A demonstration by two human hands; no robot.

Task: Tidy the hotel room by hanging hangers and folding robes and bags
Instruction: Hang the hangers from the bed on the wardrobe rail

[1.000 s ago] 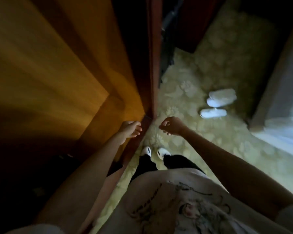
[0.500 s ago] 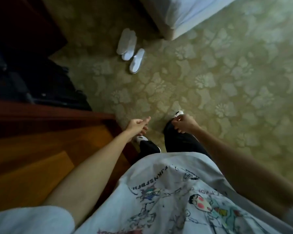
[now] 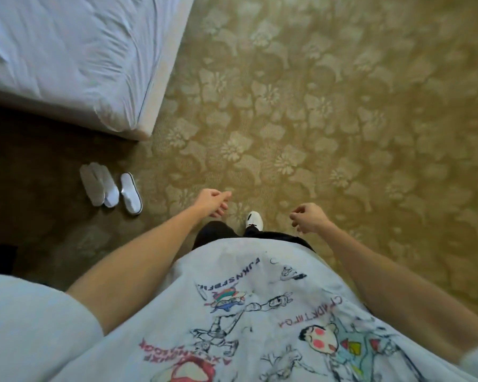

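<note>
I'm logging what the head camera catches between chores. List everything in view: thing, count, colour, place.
bed: one, white sheet, top left corner
carpet: one, olive-gold with floral pattern, covers the floor
slippers: apparently three, white, on the carpet left of the hands, near the bed corner
T-shirt: one, white with cartoon prints, bottom centre
trousers: dark, just above the shirt hem
shoe: one visible, white, between the hands
left hand: loosely curled, holds nothing
right hand: loosely curled, holds nothing
</note>
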